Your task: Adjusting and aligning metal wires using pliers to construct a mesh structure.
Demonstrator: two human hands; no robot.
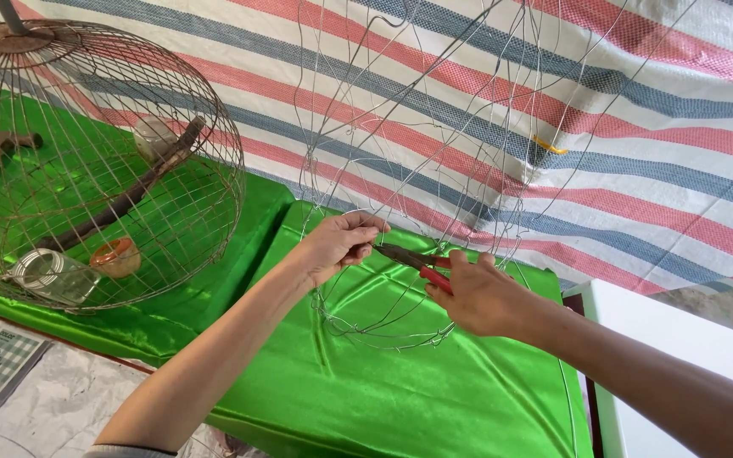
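Wire frame (417, 170), half built, hangs over the green satin cloth (400, 390) in the middle of the scene, its thin strands rising against the striped tarpaulin (638, 127). It looks light and springy, likely to flex or kink, so the lower hoop seems the safest hold. The left hand (332, 246) has its grip pinched closed on a strand there. The right hand (481, 297) has its grip closed around red-handled pliers (417, 261), jaws at that wire. A finished round birdcage (95, 161) stands far left.

The right hand (478, 297) hides most of the pliers' (409, 257) red handles; above it, the wire frame (417, 110) runs off the top edge.
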